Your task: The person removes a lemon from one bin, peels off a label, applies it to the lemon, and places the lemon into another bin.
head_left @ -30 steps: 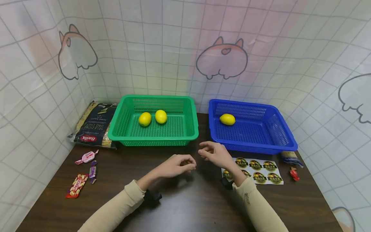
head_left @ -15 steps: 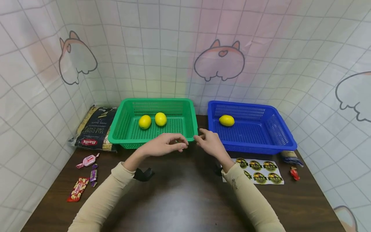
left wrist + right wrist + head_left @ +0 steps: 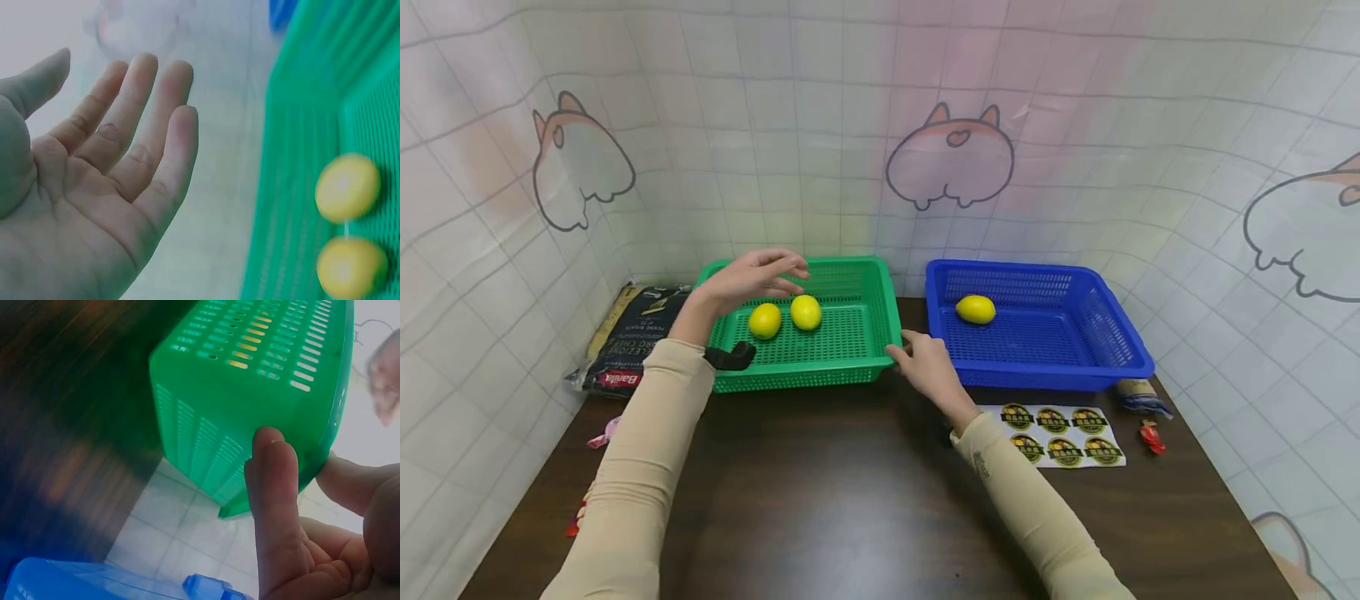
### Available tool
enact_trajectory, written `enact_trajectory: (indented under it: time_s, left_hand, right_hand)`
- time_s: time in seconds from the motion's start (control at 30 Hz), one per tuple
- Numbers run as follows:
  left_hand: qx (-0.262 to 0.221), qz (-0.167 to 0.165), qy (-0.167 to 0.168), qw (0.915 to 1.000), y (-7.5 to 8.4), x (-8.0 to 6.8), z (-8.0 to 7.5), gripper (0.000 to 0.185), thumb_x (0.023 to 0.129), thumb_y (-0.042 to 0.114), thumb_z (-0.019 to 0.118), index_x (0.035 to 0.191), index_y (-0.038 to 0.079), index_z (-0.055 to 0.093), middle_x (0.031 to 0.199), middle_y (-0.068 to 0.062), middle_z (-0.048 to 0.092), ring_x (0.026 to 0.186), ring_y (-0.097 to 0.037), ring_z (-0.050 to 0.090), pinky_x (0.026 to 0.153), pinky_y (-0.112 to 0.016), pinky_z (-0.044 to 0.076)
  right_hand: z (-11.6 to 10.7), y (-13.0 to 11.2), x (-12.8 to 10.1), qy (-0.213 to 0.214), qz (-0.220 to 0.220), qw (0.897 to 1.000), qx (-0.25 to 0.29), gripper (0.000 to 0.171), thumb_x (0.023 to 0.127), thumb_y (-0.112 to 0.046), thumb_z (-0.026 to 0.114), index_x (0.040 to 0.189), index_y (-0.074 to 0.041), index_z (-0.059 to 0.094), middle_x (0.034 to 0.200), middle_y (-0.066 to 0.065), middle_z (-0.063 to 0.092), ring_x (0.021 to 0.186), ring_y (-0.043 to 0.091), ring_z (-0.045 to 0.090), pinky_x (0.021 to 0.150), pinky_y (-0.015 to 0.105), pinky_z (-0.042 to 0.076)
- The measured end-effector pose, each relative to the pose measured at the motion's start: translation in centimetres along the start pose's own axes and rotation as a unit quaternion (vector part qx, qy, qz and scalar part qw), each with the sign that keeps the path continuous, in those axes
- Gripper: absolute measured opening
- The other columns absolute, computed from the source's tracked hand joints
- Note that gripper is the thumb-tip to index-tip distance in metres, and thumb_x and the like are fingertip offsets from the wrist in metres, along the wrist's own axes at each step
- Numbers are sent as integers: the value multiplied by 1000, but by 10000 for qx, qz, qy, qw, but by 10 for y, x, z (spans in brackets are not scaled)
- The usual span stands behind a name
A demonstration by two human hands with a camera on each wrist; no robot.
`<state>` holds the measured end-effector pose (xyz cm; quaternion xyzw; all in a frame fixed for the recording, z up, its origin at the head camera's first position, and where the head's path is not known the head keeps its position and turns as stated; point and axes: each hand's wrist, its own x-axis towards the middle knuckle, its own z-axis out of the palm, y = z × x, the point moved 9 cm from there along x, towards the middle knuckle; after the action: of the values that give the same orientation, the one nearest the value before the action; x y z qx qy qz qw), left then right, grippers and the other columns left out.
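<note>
My left hand (image 3: pixel 752 279) hovers over the back left part of the green plastic basket (image 3: pixel 797 377), fingers spread and nothing in them. Its palm and fingers (image 3: pixel 134 125) show beside the basket's wall in the left wrist view. Inside the basket lie a lemon (image 3: pixel 765 321) and a second lemon (image 3: pixel 806 312), side by side. My right hand (image 3: pixel 928 367) pinches the basket's front right corner. In the right wrist view the thumb (image 3: pixel 353 481) laps over the rim while fingers (image 3: pixel 275 487) lie against the outer wall.
Right of it stands a blue basket (image 3: pixel 1037 375) holding one lemon (image 3: pixel 976 309). A sticker sheet (image 3: pixel 1078 454), red candy (image 3: pixel 1152 437) and small packet (image 3: pixel 1142 398) lie at right. A pasta bag (image 3: pixel 640 337) lies left; my left sleeve partly covers wrapped sweets there.
My left hand has risen up and left from the table in front of the green basket to above it. The right hand has moved forward and left onto that basket's corner.
</note>
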<state>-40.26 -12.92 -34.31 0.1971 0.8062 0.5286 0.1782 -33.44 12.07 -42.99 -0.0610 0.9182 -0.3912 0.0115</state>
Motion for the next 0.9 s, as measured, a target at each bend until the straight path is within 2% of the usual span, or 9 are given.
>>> enact_trajectory:
  time_s: [0.07, 0.13, 0.27, 0.33, 0.4, 0.5, 0.6, 0.77, 0.9]
  left_hand:
    - [-150, -324, 381, 9986, -21, 3, -25, 54, 106, 45, 39, 145, 8, 43, 134, -6, 56, 107, -10, 67, 107, -37, 51]
    - [-247, -615, 700, 9953, -39, 2, -43, 56, 107, 43, 38, 148, 5, 37, 134, -6, 53, 99, -4, 66, 100, -28, 54]
    - [-155, -975, 1128, 9887, -64, 5, -62, 61, 107, 37, 38, 153, -1, 28, 144, -21, 46, 88, 1, 63, 84, -16, 54]
    - [-9, -1092, 1306, 9854, -73, 10, -66, 61, 107, 36, 38, 153, -2, 28, 149, -26, 42, 93, -5, 64, 85, -18, 55]
    - [197, -1201, 1468, 9817, -81, 16, -70, 61, 107, 37, 38, 153, -2, 29, 151, -27, 41, 106, -17, 66, 95, -26, 56]
    - [542, -1455, 1612, 9746, -92, 21, -73, 60, 107, 36, 39, 152, -2, 31, 155, -27, 38, 130, -35, 56, 111, -42, 49]
    - [996, -1819, 1458, 9673, -103, 25, -69, 60, 106, 35, 42, 153, -1, 32, 157, -28, 34, 139, -42, 45, 116, -50, 42]
    - [1886, -2328, 763, 9510, -116, 27, -53, 65, 105, 36, 46, 155, 0, 26, 160, -29, 26, 144, -46, 34, 117, -57, 37]
    - [1857, -2554, 199, 9486, -125, 28, -38, 71, 104, 32, 49, 157, -3, 16, 163, -29, 14, 148, -47, 24, 121, -56, 32]
  right_hand:
    - [5, 0, 1, -88, 22, 9999, 46, 59, 100, -35, 59, 147, -1, 45, 108, 16, 76, 85, 23, 76, 78, 37, 63]
    - [9, 1, 1, -144, 41, 9999, 46, 58, 100, -34, 59, 147, -1, 45, 107, 15, 76, 83, 21, 76, 77, 36, 62]
    - [9, 3, 1, -126, 101, 9999, -11, 56, 100, -32, 60, 146, -2, 47, 100, 12, 77, 75, 14, 73, 71, 31, 61]
    - [6, 4, 1, -63, 115, 9999, -38, 56, 99, -31, 61, 145, -2, 48, 96, 11, 77, 74, 15, 73, 69, 31, 60]
    - [4, 3, 3, -15, 105, 9999, -21, 55, 99, -30, 61, 145, -2, 48, 97, 12, 77, 76, 19, 74, 68, 31, 60]
    - [3, 2, 3, -55, 88, 9999, 71, 56, 100, -30, 61, 146, -1, 47, 102, 15, 77, 82, 24, 76, 72, 34, 61]
    - [5, 1, 3, -148, 112, 9997, 136, 57, 100, -30, 61, 146, 0, 46, 108, 17, 76, 84, 24, 76, 76, 36, 63]
    - [3, 2, 2, -80, 194, 9995, 231, 56, 99, -29, 62, 145, -1, 48, 109, 17, 76, 78, 17, 76, 75, 35, 63]
    - [0, 1, 2, -5, 196, 9994, 278, 54, 99, -28, 62, 145, -1, 49, 109, 17, 76, 80, 20, 76, 76, 36, 63]
